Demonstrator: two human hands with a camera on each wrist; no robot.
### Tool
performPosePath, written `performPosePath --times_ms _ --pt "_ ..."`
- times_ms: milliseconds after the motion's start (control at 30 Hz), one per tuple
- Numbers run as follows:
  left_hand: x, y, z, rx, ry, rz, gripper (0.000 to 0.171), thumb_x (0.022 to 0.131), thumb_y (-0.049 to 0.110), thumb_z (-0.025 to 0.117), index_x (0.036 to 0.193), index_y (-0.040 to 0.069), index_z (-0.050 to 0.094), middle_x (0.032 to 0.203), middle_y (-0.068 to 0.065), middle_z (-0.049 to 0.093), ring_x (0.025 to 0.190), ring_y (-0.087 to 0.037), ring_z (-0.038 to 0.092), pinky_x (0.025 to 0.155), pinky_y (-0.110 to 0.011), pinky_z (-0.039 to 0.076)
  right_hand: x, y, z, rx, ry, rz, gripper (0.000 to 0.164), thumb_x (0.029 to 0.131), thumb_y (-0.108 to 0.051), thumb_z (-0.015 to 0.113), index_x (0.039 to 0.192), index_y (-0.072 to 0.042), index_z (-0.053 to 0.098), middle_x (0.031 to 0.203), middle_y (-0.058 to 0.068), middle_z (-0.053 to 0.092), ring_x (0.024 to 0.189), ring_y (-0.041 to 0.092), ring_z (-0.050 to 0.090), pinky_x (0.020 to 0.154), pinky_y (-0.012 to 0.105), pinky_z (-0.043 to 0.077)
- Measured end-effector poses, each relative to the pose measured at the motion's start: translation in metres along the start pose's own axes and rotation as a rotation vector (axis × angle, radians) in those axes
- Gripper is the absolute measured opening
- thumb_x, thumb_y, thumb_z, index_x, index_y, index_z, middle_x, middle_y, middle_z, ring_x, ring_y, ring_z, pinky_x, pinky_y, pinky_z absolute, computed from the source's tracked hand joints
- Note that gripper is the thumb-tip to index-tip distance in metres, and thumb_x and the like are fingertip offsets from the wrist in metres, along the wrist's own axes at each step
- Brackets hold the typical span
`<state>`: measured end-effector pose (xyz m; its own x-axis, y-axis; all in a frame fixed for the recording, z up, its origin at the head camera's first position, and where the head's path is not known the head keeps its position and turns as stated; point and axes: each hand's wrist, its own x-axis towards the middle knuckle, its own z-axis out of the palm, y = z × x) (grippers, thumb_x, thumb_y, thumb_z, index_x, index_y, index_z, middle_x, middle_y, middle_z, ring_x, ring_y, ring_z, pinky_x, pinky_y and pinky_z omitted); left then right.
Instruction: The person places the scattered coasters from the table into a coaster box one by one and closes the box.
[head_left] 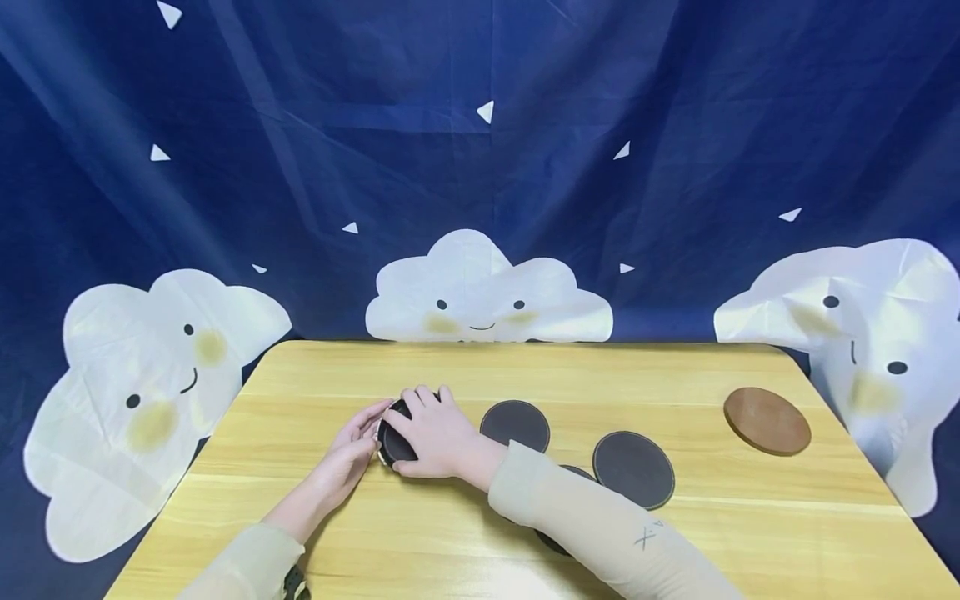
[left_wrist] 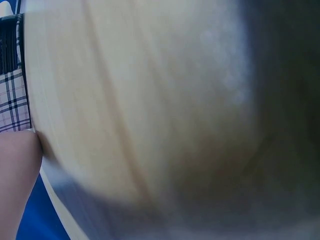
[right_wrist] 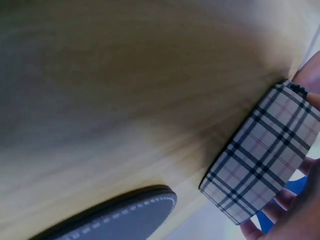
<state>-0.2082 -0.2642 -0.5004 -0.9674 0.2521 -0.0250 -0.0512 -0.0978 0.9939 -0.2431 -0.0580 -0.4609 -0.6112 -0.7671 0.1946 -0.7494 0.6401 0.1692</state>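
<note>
In the head view a round dark holder [head_left: 397,447], with a pale rim, stands left of the table's middle. Its plaid side [right_wrist: 262,150] faces the right wrist camera, and a strip of it shows at the left edge of the left wrist view. My right hand [head_left: 444,435] grips the holder from above, fingers spread across its dark top and thumb at the near edge. Along its left side my left hand [head_left: 347,458] holds it between fingers and thumb. The right hand covers part of the top.
Right of the hands, round black coasters [head_left: 515,426] [head_left: 634,469] lie flat, and another dark disc [head_left: 552,544] is partly hidden under the right sleeve. A brown round disc [head_left: 767,422] lies at the far right of the wooden table [head_left: 360,367]. Behind hangs a blue cloud-print curtain [head_left: 420,167].
</note>
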Motion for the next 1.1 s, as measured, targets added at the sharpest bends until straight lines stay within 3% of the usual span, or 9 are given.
performPosePath --times_ms 267,533,733,1100 --pt "-0.001 -0.001 0.001 -0.027 -0.004 0.031 0.08 0.085 -0.013 0.041 0.161 -0.015 0.016 0.138 0.022 0.057 0.128 0.011 0.056 0.111 -0.01 0.044 -0.003 0.005 -0.012 -0.011 -0.006 -0.01 0.075 0.093 -0.072 0.059 0.152 -0.028 0.048 0.137 0.005 0.055 0.125 0.021 0.053 0.099 0.04 0.047" --pt "-0.001 -0.002 0.001 -0.045 -0.001 0.065 0.076 0.084 -0.013 0.041 0.158 -0.013 0.023 0.136 0.022 0.06 0.128 0.007 0.057 0.109 -0.01 0.045 -0.007 0.015 -0.038 -0.059 0.011 -0.031 0.072 0.094 -0.073 0.057 0.15 -0.029 0.05 0.144 0.005 0.053 0.131 0.021 0.053 0.102 0.038 0.048" --pt "0.001 -0.004 0.001 -0.06 -0.018 0.08 0.077 0.085 -0.013 0.04 0.159 -0.015 0.021 0.14 0.02 0.059 0.131 0.007 0.056 0.111 -0.01 0.044 -0.016 0.024 -0.054 -0.099 0.019 -0.052 0.073 0.094 -0.073 0.056 0.153 -0.03 0.048 0.147 0.006 0.052 0.132 0.022 0.051 0.102 0.038 0.047" --pt "0.002 -0.006 0.0 -0.06 -0.018 0.069 0.079 0.086 -0.016 0.039 0.161 -0.018 0.013 0.142 0.02 0.058 0.132 0.009 0.054 0.111 -0.008 0.042 -0.044 0.039 -0.056 -0.092 0.034 -0.083 0.076 0.092 -0.071 0.062 0.152 -0.026 0.049 0.14 0.006 0.053 0.129 0.024 0.05 0.099 0.041 0.046"
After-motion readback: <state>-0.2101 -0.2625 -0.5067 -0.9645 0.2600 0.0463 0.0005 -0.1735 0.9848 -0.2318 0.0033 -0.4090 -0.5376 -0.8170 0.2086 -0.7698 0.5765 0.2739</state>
